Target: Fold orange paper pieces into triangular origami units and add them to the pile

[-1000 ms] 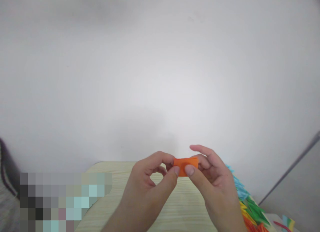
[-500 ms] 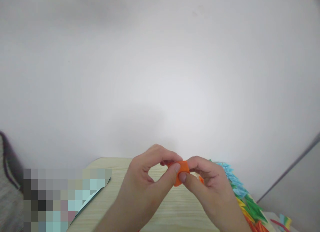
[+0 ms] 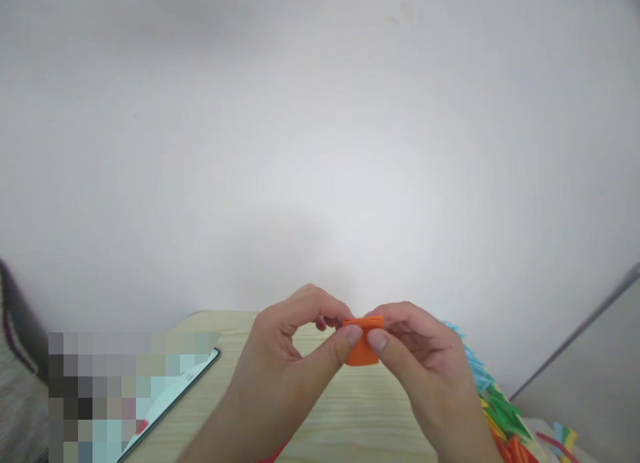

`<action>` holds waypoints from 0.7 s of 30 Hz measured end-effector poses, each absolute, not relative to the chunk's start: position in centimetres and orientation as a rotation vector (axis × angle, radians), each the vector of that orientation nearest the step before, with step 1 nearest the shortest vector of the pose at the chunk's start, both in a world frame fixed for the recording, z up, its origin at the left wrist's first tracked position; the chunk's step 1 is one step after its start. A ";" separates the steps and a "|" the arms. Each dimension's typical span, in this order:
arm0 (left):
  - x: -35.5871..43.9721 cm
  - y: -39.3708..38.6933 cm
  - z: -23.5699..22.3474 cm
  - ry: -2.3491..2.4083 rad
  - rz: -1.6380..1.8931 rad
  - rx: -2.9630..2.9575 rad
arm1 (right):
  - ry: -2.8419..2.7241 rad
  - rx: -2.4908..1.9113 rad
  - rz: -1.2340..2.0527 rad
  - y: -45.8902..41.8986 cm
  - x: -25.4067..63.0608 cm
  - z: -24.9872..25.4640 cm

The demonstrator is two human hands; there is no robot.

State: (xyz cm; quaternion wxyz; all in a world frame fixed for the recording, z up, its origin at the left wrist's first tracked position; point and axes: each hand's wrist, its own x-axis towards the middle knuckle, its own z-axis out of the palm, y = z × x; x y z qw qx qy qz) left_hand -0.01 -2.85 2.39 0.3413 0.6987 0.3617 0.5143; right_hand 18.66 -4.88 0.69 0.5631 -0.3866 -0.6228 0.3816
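A small folded piece of orange paper (image 3: 363,354) is held up in front of me, its folded layers showing along the top edge. My left hand (image 3: 295,350) pinches its left side between thumb and fingers. On the right side, my right hand (image 3: 425,360) grips it the same way, thumb in front and fingers behind. Both thumbs lie near the top fold, a little apart from each other. The fingertips behind the paper are partly hidden.
Below my hands is a light wood-grain table (image 3: 350,416) against a white wall (image 3: 320,150). A tablet-like screen (image 3: 175,396), partly pixelated, lies at left. Folded paper pieces in blue (image 3: 477,366), green (image 3: 503,410) and orange (image 3: 515,446) line the right edge. Something red (image 3: 275,455) shows under my left forearm.
The orange paper has turned from a tilted position to a level one, its top fold now facing me. My thumbs have moved apart towards its two sides.
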 end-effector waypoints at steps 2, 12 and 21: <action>0.0 -2.9 2.3 0.928 1.323 1.822 | -1.442 -0.918 0.877 -4.9 18.7 0.7; -0.5 -2.4 1.7 0.858 1.298 1.714 | -1.459 -0.966 0.866 -4.8 18.9 0.7; -0.5 -2.3 1.7 0.812 1.293 1.685 | -1.468 -0.965 0.828 -5.0 19.0 0.6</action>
